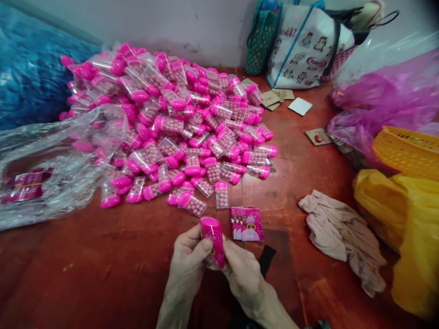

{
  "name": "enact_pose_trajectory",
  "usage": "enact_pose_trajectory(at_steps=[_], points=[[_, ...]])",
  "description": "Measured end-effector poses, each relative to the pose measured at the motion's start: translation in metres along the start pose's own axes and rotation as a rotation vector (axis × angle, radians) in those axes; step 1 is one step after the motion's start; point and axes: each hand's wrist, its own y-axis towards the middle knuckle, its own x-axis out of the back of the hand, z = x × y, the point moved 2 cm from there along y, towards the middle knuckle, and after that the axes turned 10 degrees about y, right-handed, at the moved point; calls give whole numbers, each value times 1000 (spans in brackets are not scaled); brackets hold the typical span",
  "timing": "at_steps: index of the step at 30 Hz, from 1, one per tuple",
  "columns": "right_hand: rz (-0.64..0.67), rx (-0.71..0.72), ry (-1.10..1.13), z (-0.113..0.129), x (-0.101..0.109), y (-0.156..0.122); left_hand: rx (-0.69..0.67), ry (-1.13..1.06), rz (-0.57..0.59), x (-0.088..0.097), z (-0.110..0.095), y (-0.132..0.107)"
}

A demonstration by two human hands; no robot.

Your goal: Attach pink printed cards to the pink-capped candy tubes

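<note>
Between both hands stands a small candy container [210, 224] with a pink cap, a printed pink label sleeve [215, 240] around its upper part. My left hand [188, 258] grips it from the left, the thumb pressed on the label. My right hand [242, 267] pinches the label's lower right edge; its fingertips are partly hidden. Just beyond the right hand lies a fanned stack of pink printed labels [252, 225] on the floor. A large heap of clear containers [192, 165] with pink caps and pink candy balls spreads out past the hands.
Clear plastic sheeting [68, 183] and a banded label bundle [27, 185] lie left, near a blue bag [30, 68]. A crumpled cloth [338, 228], yellow bag [414, 237], yellow basket [408, 148] and purple bag [394, 96] sit right. Cardboard pieces [270, 99] and a white tote [305, 50] are behind.
</note>
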Motion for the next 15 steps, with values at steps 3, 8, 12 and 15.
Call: enact_pose_trajectory(at_steps=[3,8,12,15], points=[[5,-24,45,-1,0,0,2,14,-8,2,1,-1],[2,-18,92,0,2,5,-9,20,-43,0,5,3],[45,-18,-71,6,6,10,-25,36,-146,8,2,-3],[13,-54,-224,13,24,9,-63,61,-380,34,-8,-20]])
